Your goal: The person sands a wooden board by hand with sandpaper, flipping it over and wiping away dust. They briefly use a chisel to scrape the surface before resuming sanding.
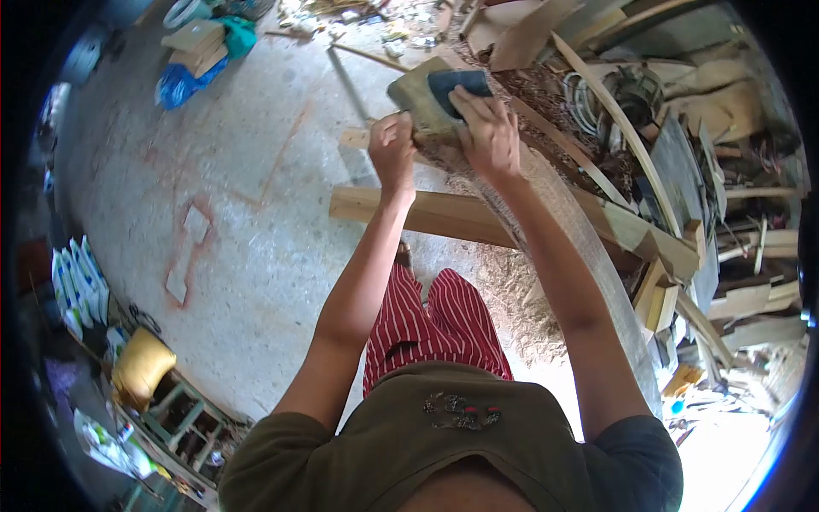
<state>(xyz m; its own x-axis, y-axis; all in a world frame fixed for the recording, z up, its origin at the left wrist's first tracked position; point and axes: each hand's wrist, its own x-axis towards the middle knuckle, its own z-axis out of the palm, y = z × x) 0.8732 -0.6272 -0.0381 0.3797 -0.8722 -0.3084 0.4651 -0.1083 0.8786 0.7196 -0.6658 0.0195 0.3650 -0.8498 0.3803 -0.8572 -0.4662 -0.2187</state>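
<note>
A flat wooden piece (414, 92) with rounded corners is held up at the top centre, over a long dusty board. My left hand (393, 154) has its fingers curled at the piece's lower left edge. A dark blue-grey pad (456, 88) lies against the face of the piece, and my right hand (490, 128) presses on it with bent fingers. The long board (580, 230) curves down the right side beneath my right arm. Under my forearms a pale wooden beam (444, 215) runs crosswise.
Sawdust (520, 299) covers the floor beside the board. Stacked timber (657, 247) and a coiled hose (584, 102) crowd the right. A blue bag (189, 84) sits at the upper left, a yellow sack (143, 367) on a rack at the lower left.
</note>
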